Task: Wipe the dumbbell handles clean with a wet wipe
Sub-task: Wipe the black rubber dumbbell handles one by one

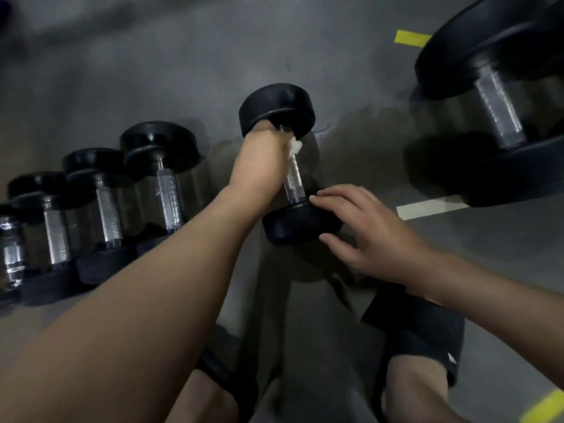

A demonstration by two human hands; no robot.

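A black dumbbell (279,106) with a chrome handle (294,181) lies on the grey floor in the middle of the view. My left hand (262,166) is curled round the far end of that handle. It holds a white wet wipe (295,146) against the metal, and only a small tuft of the wipe shows past my fingers. My right hand (360,227) rests with spread, relaxed fingers on the dumbbell's near black head (293,224).
Several smaller dumbbells (164,178) stand in a row on the floor to the left. A much larger dumbbell (500,108) lies at the upper right. Yellow tape (410,38) and white tape (427,207) mark the floor. My knees in black shorts (427,331) are below.
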